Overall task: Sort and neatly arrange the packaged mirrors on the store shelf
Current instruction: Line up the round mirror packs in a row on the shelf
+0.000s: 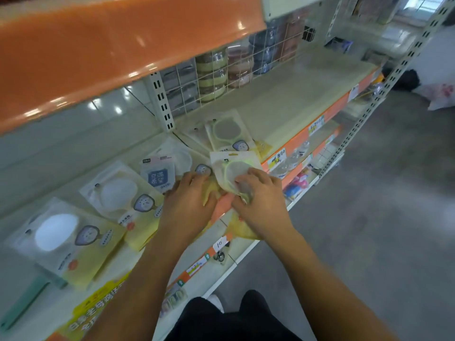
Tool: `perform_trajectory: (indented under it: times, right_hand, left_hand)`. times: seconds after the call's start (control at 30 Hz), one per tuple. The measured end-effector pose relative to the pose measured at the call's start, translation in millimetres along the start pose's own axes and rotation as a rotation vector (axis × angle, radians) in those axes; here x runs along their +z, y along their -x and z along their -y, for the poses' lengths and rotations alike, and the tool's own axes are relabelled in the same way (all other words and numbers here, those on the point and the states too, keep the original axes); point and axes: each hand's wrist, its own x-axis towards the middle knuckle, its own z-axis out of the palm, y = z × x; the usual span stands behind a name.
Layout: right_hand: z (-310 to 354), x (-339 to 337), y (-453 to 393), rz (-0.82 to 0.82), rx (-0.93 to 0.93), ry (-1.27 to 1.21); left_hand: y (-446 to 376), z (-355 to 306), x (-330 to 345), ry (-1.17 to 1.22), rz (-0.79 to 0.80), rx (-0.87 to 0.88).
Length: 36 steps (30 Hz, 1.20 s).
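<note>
Several packaged mirrors in clear and yellow cards lie loosely along the cream shelf [290,94]. My right hand [258,200] grips a packaged mirror with a green rim [230,166] at the shelf's front edge. My left hand [189,200] lies flat with straight fingers on a yellow packaged mirror [211,190] beside it. Two white-mirror packs [120,190] [59,232] lie to the left. A green-rimmed pack [226,130] rests on another behind my hands. A pack with a blue label [160,173] sits just beyond my left hand.
An orange upper shelf [98,45] overhangs the left side. A wire grid divider [236,67] at the back holds stacked round containers. Orange price strips [307,134] line the shelf fronts. Lower shelves hold small goods. Grey floor lies to the right.
</note>
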Motion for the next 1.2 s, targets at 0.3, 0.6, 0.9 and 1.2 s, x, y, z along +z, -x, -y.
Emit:
perform_trajectory:
  times: [0.3,0.6,0.9,1.2]
  right_hand:
    - [19,9,-63,-0.005,-0.101,0.046]
    - [12,14,-149,0.036,-0.224,0.094]
    - [4,9,-206,0.254,-0.407,0.121]
    - [-22,13,-223,0.471,-0.513,0.163]
  left_hand:
    - [-31,25,-6,0.052,0.013,-0.059]
    - [-54,25,-8,0.013,-0.037,-0.160]
    - [-70,5,-2,-0.016,-0.065,-0.346]
    - [-73,-14,12,-0.035,-0.090,-0.481]
